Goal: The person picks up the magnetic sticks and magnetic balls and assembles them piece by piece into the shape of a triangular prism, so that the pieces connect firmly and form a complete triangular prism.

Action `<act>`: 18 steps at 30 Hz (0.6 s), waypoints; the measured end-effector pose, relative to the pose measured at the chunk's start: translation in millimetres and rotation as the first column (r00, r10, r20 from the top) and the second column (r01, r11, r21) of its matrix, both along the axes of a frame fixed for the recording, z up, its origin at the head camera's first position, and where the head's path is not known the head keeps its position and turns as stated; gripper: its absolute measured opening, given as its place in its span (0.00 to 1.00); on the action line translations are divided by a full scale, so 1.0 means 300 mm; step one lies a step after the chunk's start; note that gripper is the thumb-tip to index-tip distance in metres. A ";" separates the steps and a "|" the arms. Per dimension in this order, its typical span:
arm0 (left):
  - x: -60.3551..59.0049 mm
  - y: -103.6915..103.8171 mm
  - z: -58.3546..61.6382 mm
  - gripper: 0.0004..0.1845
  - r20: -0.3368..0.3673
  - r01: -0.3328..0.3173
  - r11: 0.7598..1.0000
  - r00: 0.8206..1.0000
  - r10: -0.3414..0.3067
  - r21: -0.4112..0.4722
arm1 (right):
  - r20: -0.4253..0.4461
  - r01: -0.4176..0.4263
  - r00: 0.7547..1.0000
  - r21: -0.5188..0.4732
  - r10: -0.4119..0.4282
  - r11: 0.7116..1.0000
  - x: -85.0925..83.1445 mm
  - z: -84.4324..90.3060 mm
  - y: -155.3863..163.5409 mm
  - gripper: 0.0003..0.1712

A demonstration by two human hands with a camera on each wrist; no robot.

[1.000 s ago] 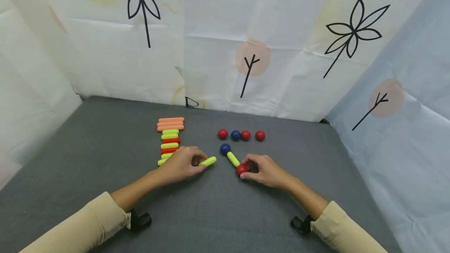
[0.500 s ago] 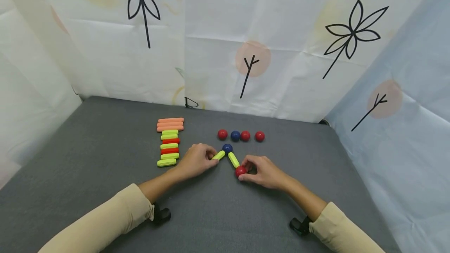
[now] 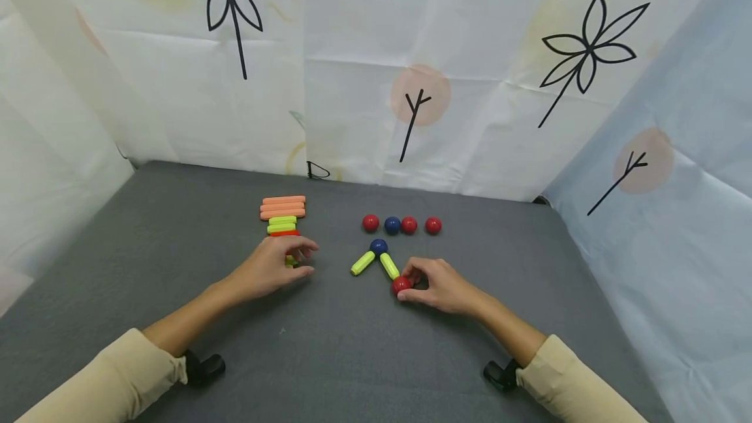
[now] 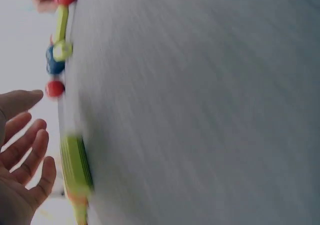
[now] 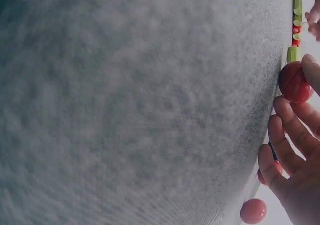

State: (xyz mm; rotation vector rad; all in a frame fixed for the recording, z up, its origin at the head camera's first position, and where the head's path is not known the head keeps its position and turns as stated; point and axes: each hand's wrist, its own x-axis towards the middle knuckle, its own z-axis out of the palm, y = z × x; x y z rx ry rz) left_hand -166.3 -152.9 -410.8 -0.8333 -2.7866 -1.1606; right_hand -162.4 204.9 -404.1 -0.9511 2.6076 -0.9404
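Observation:
A blue ball point(image 3: 378, 246) lies on the grey table point(image 3: 176, 227) with two yellow-green sticks joined to it, one slanting left point(image 3: 363, 263) and one slanting right point(image 3: 390, 266). The right stick ends in a red ball point(image 3: 401, 284), which my right hand point(image 3: 414, 282) pinches between thumb and fingers; the right wrist view shows that red ball point(image 5: 294, 82) at the fingertips. My left hand point(image 3: 294, 260) hovers over the near end of the stick pile point(image 3: 283, 222), holding nothing. Its fingers point(image 4: 25, 150) are spread in the left wrist view.
A row of loose balls lies behind the figure: red point(image 3: 370, 222), blue point(image 3: 391, 224), red point(image 3: 408, 224), red point(image 3: 433, 225). Orange sticks point(image 3: 283, 207) top the pile. Printed fabric walls point(image 3: 411, 83) enclose the table at the back and sides.
My left hand joined the yellow-green stick to the blue ball, let go of it and drew back left to the stick pile. The right hand stayed on the red ball.

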 end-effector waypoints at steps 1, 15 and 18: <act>0.005 -0.029 0.000 0.21 -0.014 -0.008 1.000 1.000 0.008 -0.004 | -0.001 -0.002 1.000 -0.001 0.002 1.000 0.000 0.002 -0.001 0.15; 0.039 -0.234 -0.027 0.18 -0.045 -0.071 0.987 0.997 0.065 -0.142 | 0.025 -0.006 1.000 -0.013 0.006 1.000 -0.004 -0.003 -0.001 0.16; 0.039 -0.222 -0.032 0.18 -0.046 -0.066 0.990 0.997 0.061 -0.124 | 0.017 -0.005 1.000 -0.012 0.006 1.000 -0.004 -0.003 -0.002 0.16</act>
